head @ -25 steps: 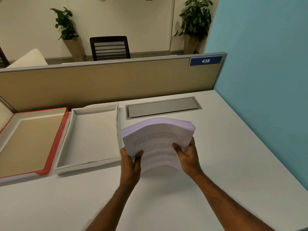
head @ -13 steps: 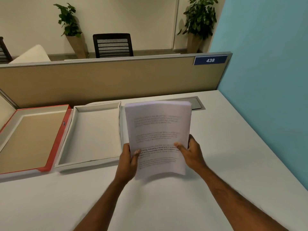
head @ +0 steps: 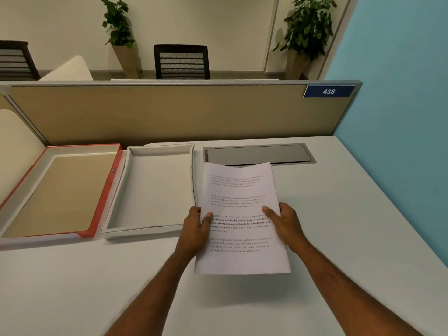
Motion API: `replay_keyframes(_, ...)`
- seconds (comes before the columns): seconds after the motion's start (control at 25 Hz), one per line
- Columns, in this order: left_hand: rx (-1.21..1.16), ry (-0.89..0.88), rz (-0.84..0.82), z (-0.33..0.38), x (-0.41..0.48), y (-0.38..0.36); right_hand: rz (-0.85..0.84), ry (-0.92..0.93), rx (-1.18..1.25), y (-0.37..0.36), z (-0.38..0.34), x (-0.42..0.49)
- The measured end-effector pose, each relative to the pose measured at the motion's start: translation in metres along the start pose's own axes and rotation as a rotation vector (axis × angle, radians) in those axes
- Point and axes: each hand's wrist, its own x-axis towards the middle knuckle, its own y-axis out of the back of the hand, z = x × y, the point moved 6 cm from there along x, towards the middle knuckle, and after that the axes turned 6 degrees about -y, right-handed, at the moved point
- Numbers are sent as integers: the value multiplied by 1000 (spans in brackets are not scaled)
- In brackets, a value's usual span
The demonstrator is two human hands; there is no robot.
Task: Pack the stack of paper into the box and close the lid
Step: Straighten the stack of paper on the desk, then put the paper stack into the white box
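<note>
Head cam: both arms reach fwd, left hand (head: 194, 230) & right hand (head: 286, 224) fingers gripping paper stack (head: 240, 204) edges.

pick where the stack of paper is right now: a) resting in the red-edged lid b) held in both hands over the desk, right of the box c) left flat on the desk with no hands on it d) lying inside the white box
b: the stack of paper is gripped by the left hand and the right hand above the desk, to the right of the open white box, which holds nothing.
</note>
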Motion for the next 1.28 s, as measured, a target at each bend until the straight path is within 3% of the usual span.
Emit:
replay_keyframes(0.24, 70, 51, 27, -39, -8, 53, -67, -45, -41, -62, -2, -14)
replay_keyframes(0.72, 236, 65, 137, -61, 102, 206, -236, -77, -8, -221, -116, 46)
replay_keyframes(1.08, 333, 136, 30, -115, 170, 226, -262, -163, -148, -290, -112, 99)
replay_keyframes(1.28, 403, 186, 2, -133, 180, 220, -202, -95, -285, -303, -104, 111)
